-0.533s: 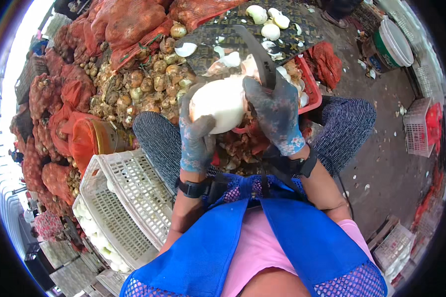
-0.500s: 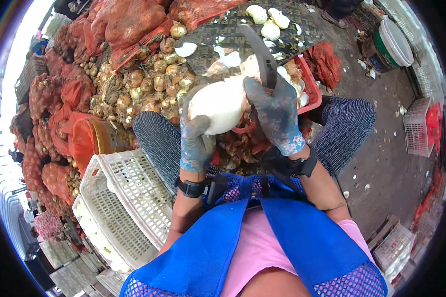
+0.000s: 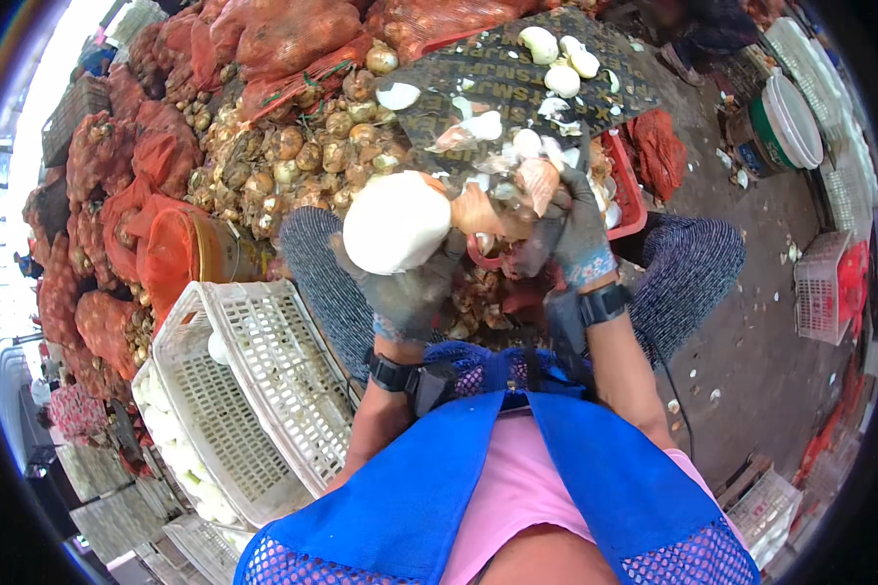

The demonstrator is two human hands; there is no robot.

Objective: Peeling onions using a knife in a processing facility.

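Observation:
A large peeled white onion rests in my left hand, whose grey-gloved fingers cup it from below and the right side. My right hand, gloved the same way, is closed at the right of the onion. A knife shows only as a narrow dark shape above its fingers, its blade seen almost edge-on. Loose brown onion skin hangs between the hands, and another piece of skin is by my right fingers. Both hands are partly blurred. Below them lies a heap of skins.
Unpeeled onions are heaped ahead on the left, before red mesh sacks. Peeled onions lie on a dark printed sheet. A red crate stands by my right knee, a white crate at my left.
The onion has shifted left and turned in my left hand. My right hand has drawn away from it to the right, and the knife blade has swung from broadside to nearly edge-on. Loose skin has come away.

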